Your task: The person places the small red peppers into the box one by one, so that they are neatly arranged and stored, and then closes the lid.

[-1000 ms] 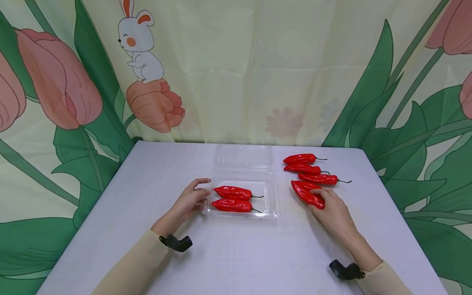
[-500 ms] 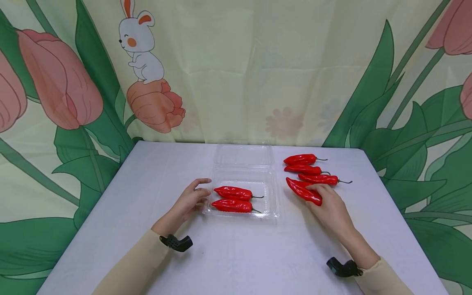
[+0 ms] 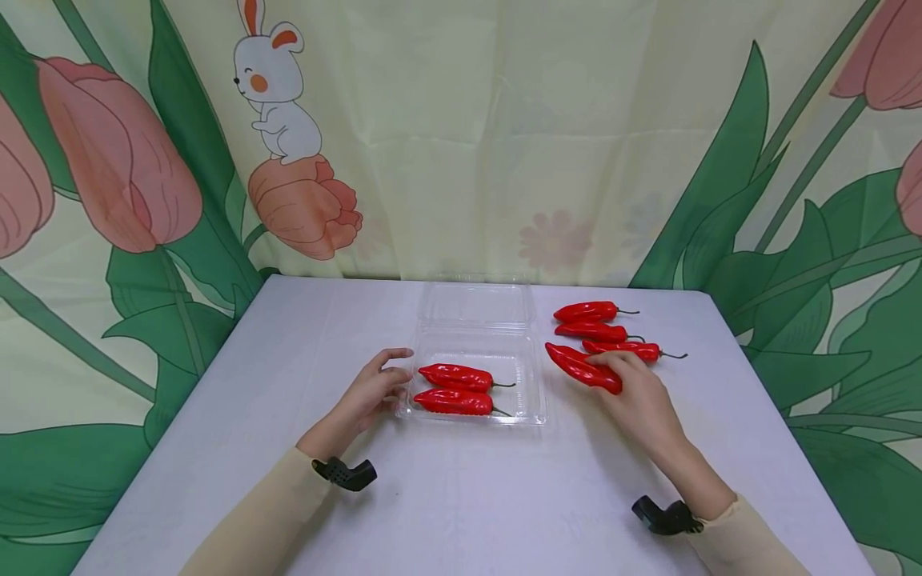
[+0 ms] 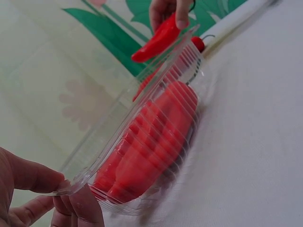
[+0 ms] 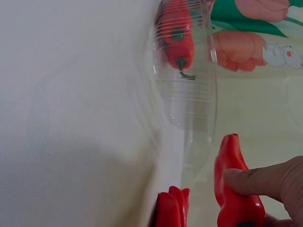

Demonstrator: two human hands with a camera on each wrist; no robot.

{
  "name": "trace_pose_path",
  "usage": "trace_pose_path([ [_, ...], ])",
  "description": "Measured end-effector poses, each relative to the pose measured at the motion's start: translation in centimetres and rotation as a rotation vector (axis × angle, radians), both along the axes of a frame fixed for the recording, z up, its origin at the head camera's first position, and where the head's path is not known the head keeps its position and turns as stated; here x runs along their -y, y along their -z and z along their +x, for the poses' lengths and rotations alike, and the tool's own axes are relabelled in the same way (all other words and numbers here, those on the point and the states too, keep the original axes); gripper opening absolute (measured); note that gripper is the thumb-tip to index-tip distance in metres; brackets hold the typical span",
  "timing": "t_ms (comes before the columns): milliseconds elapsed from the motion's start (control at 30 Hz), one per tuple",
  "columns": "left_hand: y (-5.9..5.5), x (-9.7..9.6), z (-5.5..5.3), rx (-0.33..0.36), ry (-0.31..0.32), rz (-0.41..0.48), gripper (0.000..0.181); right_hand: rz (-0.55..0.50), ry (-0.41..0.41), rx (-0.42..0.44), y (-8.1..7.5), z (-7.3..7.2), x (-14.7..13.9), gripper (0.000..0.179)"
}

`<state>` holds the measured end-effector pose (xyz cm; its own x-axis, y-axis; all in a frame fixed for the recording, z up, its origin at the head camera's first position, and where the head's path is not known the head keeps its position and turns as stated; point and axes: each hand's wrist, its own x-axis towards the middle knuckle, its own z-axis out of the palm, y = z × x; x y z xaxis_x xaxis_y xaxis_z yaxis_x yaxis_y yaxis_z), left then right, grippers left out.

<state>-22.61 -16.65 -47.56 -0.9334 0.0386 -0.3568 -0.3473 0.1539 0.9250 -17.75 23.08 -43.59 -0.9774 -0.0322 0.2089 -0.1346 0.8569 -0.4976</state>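
My right hand (image 3: 641,404) holds a glossy red chili pepper (image 3: 576,366), tip pointing left, right of a clear plastic clamshell container (image 3: 529,372). In the right wrist view, the thumb (image 5: 255,182) presses on that pepper's side, and the pepper is raised off the table. My left hand (image 3: 367,392) pinches the container's left rim between thumb and fingers, as the left wrist view shows. Two red peppers lie side by side in the container's base, the far one (image 3: 455,377) and the near one (image 3: 454,402), stems to the right. The lid (image 3: 475,304) is folded back, away from me.
Three more red peppers lie at the back right of the white-covered table (image 3: 475,496): the farthest (image 3: 587,311), a middle one (image 3: 592,330) and the nearest (image 3: 621,350), which my right hand partly overlaps. A flower-printed curtain (image 3: 432,160) hangs behind the table.
My right hand has moved left and slightly away from me with the pepper, bringing its tip closer to the container. The left hand and container have stayed put.
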Motion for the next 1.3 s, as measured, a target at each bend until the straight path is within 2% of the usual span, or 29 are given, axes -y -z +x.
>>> trace_pose_path([
  [367,-0.1,-0.1,0.1,0.003,-0.001,0.0,0.053,-0.024,-0.032,0.01,-0.6,-0.4,1.3,0.051],
  [933,-0.1,-0.1,0.1,0.004,-0.002,0.004,0.053,0.017,-0.099,-0.021,-0.5,-2.0,3.9,0.055],
  [1300,0.0,-0.1,0.1,-0.004,0.003,0.006,0.055,0.032,-0.129,-0.001,-0.5,-2.8,5.1,0.053],
])
